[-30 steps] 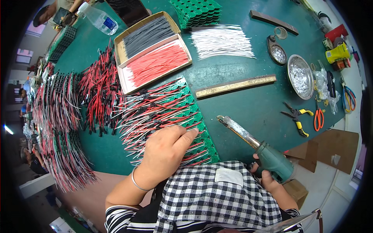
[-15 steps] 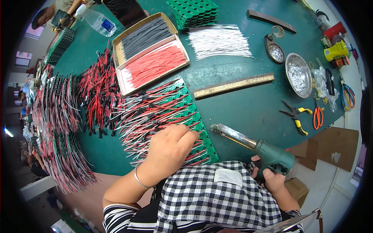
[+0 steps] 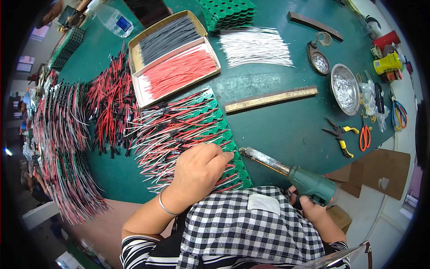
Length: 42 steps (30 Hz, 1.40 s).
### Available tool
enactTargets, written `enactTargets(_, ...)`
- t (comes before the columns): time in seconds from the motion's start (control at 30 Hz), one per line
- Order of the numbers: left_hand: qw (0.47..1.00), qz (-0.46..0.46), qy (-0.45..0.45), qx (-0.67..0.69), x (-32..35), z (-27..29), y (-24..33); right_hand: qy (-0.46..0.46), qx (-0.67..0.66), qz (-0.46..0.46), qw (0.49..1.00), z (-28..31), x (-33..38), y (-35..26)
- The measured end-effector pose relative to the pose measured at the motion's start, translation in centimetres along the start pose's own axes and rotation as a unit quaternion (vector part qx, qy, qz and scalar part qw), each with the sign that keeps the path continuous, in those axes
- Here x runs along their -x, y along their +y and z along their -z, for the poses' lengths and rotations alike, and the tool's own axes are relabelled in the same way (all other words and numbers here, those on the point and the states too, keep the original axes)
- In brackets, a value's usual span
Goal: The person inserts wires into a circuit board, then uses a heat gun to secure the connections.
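On the green table lies a panel of round green circuit boards [image 3: 218,117] with red, white and black wires [image 3: 168,134] fanning out to its left. My left hand [image 3: 200,170] is over the panel's near part, its fingers pinched together at the boards; what they grip is hidden under the hand. My right hand [image 3: 310,207] is closed around the green handle of a soldering gun [image 3: 311,184]. The gun's metal barrel points left, and its tip is at the panel's right edge, close to my left fingertips.
A cardboard box [image 3: 134,85] holds black and red wires; white wires [image 3: 255,47] lie beside it. A metal-edged bar [image 3: 271,99], a metal bowl [image 3: 345,88], pliers [image 3: 342,134] and orange-handled cutters [image 3: 365,136] are to the right. Wired boards [image 3: 62,121] are stacked left.
The soldering gun has moved slightly left, bringing its tip closer to the boards. My left hand has shifted slightly right, its fingers still pinched.
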<state>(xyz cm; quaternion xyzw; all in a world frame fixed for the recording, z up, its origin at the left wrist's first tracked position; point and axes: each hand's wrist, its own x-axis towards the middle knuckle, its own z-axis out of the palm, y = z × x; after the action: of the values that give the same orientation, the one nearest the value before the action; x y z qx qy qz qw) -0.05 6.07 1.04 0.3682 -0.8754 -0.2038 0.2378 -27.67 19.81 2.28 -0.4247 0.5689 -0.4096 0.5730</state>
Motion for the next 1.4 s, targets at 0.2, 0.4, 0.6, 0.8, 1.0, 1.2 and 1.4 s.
enactTargets(0.2, 1.000, 0.003, -0.008, -0.003, 0.0, 0.0, -0.1, 0.017, -0.012, -0.009, 1.000, -0.3, 0.0, 0.0)
enactTargets(0.4, 1.000, 0.002, -0.009, -0.008, 0.0, -0.1, -0.2, 0.030, -0.006, -0.028, 0.999, -0.6, -0.1, -0.5)
enactTargets(0.6, 1.000, 0.002, -0.010, -0.007, -0.1, -0.1, -0.2, 0.027, -0.067, -0.038, 0.997, -0.3, 0.1, 0.0)
enactTargets(0.8, 1.000, 0.004, -0.010, -0.007, 0.0, -0.1, -0.2, 0.000, 0.185, 0.005, 0.983, 1.0, 0.9, 1.1)
enactTargets(1.0, 1.000, 0.003, -0.005, -0.007, -0.1, -0.2, -0.2, 0.014, 0.179, 0.010, 0.984, 0.2, 0.4, 0.5)
enactTargets(1.2, 1.000, -0.002, 0.000, -0.005, -0.1, -0.2, -0.3, -0.025, 0.156, -0.024, 0.987, 1.2, 0.8, 0.9)
enactTargets(1.4, 1.000, 0.000, -0.004, -0.009, 0.0, -0.2, -0.2, 0.050, -0.093, 0.035, 0.994, 0.4, -0.6, -1.4)
